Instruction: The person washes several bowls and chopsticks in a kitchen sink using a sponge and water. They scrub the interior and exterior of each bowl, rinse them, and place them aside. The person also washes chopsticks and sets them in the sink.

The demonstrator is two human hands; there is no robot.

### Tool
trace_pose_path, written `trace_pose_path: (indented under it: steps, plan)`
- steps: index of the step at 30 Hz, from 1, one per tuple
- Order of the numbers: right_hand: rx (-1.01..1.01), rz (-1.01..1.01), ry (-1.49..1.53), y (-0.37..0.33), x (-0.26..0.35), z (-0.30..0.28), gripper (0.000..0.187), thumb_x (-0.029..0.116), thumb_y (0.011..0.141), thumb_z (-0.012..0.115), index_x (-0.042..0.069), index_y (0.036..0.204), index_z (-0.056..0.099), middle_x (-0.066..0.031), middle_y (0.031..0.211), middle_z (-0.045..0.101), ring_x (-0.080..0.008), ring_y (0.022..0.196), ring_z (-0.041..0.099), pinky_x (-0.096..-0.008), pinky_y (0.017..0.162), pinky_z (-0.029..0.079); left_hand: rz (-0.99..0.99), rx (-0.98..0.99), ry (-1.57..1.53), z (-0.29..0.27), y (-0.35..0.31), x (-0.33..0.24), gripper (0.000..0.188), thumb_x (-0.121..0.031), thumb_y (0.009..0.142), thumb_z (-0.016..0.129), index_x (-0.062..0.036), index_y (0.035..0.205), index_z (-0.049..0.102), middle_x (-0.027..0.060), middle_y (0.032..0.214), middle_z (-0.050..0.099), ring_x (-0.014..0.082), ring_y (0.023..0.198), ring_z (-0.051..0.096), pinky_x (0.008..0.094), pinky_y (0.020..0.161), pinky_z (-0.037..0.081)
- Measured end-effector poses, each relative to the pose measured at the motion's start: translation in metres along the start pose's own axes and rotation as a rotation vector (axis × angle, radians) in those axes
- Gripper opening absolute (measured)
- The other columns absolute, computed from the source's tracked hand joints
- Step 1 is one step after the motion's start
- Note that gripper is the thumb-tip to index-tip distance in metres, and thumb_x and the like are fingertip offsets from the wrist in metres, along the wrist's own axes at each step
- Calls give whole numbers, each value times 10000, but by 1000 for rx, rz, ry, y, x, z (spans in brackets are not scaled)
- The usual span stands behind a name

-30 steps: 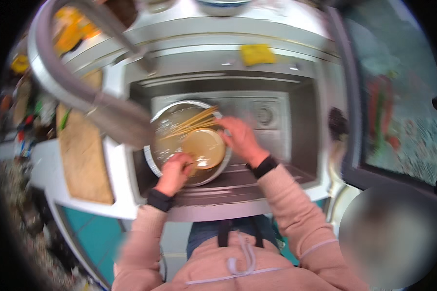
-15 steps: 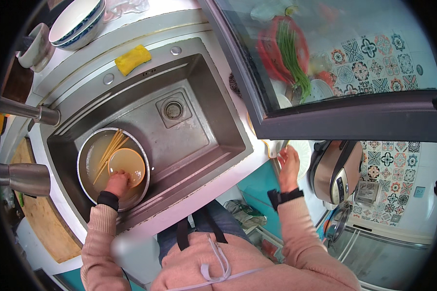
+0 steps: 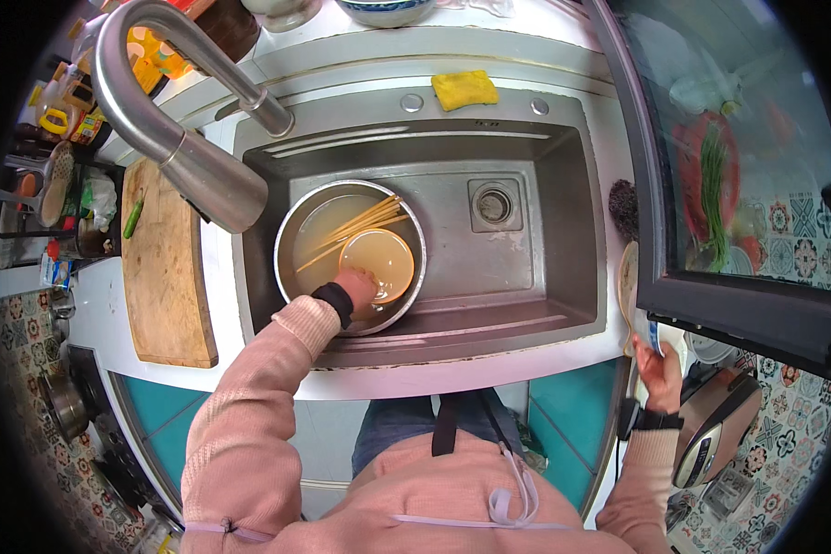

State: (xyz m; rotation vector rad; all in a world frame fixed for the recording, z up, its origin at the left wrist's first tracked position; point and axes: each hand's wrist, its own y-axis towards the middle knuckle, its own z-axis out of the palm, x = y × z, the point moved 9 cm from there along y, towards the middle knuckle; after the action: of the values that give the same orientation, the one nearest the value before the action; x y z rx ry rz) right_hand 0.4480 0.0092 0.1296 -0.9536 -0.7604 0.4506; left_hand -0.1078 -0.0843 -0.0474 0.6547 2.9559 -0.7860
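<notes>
In the sink (image 3: 563, 258), towards its left side, sits a round metal basin (image 3: 283, 268) of cloudy water. Several wooden chopsticks (image 3: 365, 222) lie across it. A small orange-rimmed bowl (image 3: 379, 258) rests in the basin, full of the same cloudy water. My left hand (image 3: 356, 288) grips the near-left rim of that bowl, its fingertips partly hidden by the water. On the right counter, beneath the open window frame, my right hand (image 3: 658, 374) has its fingers closed on the edge of a white dish with blue trim (image 3: 655, 338), mostly hidden by the frame and hand.
The metal faucet (image 3: 217, 180) arches over the left counter. A wooden cutting board (image 3: 162, 286) with a green chili (image 3: 133, 217) lies left of the sink. A yellow cloth (image 3: 464, 90) is on the back rim. The dark window frame (image 3: 739, 309) and a rice cooker (image 3: 718, 425) crowd the right.
The view has swung round to the right, so the sink looks level. My right hand, open before, is now closed on the blue-trimmed dish. My left hand stays at the bowl.
</notes>
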Motion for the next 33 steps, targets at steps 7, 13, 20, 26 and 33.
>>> trace_pose_path:
  steps: [7,13,20,26,33]
  plan:
    - [-69,50,-7,-85,-64,-19,476,45,839,496,-144,1270,426,-320,1185,564,-459,1064,593,-391,771,619,72,-68,80,11,-3,-11,192,-180,817,558,-57,859,699,108,884,652,277,831,648,405,698,506]
    - [75,27,-459,-115,-141,30,654,-70,724,588,-25,1363,454,-158,1289,581,-302,1177,577,-403,980,489,93,-104,144,12,-7,-4,167,-174,815,571,-63,843,692,106,877,640,281,848,638,397,735,498]
    - [237,-36,-612,-68,-192,123,609,-70,789,554,-32,1378,403,-148,1286,575,-249,1136,597,-359,934,506,196,-201,208,5,-26,-4,126,-175,792,578,-84,823,659,73,826,621,249,825,626,382,733,497]
    - [245,-60,-701,-14,-221,176,514,-44,802,546,11,1307,469,-84,1091,647,-146,802,638,-242,605,492,261,-337,220,2,-37,7,113,-186,780,579,-95,822,632,44,801,601,218,805,609,364,746,487]
    - [267,-127,-763,22,-237,227,698,-66,759,475,78,1429,341,-131,1210,572,-208,890,655,-249,558,529,228,-374,155,-29,-54,12,130,-175,771,585,-92,859,633,36,854,614,207,863,612,340,795,485]
